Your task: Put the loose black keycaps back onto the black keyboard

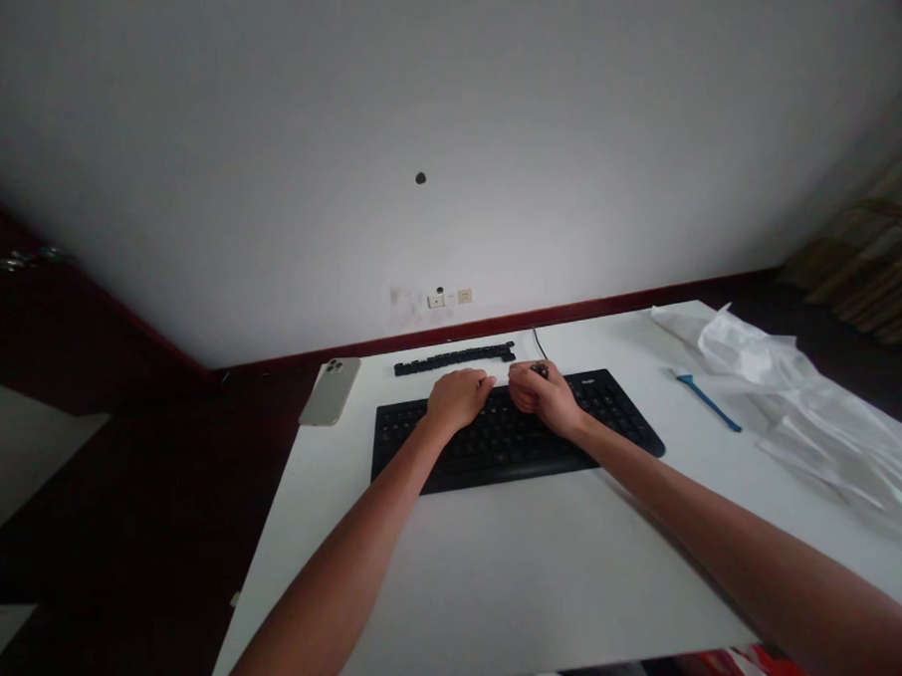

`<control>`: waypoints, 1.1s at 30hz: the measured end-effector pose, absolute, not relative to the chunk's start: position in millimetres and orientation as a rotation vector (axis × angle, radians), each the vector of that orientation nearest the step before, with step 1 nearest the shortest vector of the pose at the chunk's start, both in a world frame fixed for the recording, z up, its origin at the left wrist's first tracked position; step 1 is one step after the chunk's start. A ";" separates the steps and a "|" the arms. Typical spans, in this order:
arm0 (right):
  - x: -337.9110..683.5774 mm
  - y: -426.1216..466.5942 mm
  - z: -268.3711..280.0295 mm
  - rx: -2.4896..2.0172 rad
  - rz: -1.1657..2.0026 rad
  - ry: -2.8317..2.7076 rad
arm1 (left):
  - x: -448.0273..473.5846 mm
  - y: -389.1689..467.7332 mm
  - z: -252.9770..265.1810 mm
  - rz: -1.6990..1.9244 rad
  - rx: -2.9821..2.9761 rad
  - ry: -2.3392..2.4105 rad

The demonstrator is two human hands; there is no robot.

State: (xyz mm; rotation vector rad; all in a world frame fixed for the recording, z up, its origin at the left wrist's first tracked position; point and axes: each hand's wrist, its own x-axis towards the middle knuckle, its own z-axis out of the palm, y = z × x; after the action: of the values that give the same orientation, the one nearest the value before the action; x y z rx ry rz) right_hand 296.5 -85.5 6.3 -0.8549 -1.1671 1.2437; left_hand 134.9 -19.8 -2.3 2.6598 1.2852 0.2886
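Observation:
A black keyboard (502,467) lies on the white table, with its keys partly covered by both hands. My left hand (458,397) rests on its upper left part, fingers bent over the far edge and thumb pointing right. My right hand (544,399) is closed in a fist above the upper middle of the keyboard. From the top of that fist a small dark end of an object (540,370) sticks out; its kind is hidden by the fingers. Behind the keyboard, loose black keycaps (456,359) stand in a row.
On the white table (491,575), a phone (331,393) lies at the left edge. A blue-handled brush (709,402) is right of the keyboard, beside crumpled clear plastic wrapping (790,403). A thin cable (539,344) runs off the table's back edge towards the wall sockets (450,299).

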 end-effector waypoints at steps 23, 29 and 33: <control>294.2 -83.5 3.0 -0.950 1.156 -1.197 | 134.3 -18.3 -7.0 0.312 2.709 1.259; 294.1 -83.4 2.0 -0.964 1.107 -1.246 | 135.3 -18.0 -6.9 0.267 2.731 1.287; 293.0 -84.3 0.9 -0.960 1.089 -1.261 | 135.4 -19.4 -5.7 0.258 2.736 1.295</control>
State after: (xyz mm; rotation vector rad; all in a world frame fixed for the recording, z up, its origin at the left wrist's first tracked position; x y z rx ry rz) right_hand 293.0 -84.3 0.9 -0.9602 -1.2611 1.0894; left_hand 135.4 -19.4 -5.7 2.7364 1.2949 0.2579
